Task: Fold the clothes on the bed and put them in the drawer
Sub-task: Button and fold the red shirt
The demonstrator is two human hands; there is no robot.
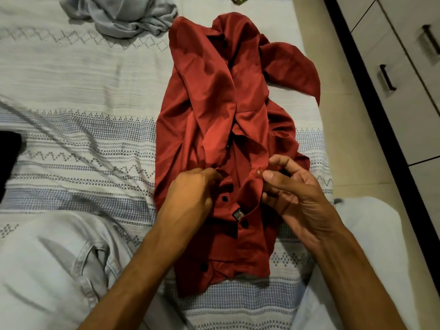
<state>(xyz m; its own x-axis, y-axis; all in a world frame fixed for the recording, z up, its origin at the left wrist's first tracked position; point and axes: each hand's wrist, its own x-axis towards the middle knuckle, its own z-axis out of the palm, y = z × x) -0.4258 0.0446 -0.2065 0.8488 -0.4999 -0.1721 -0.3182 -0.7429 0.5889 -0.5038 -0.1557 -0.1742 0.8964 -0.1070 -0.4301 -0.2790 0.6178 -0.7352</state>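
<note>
On woven bedspread (71, 148), both hands pinch rumpled satiny red shirt (214, 96).

Pale jeans (59, 258) on person's legs; black object (8, 158) at left edge.

The room light is warm and rather dim; my knee (54, 265) is blurred, and the edges bend from the wide lens.

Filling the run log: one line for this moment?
step: folding | red shirt on bed | left hand, right hand pinch it | drawers closed
</note>
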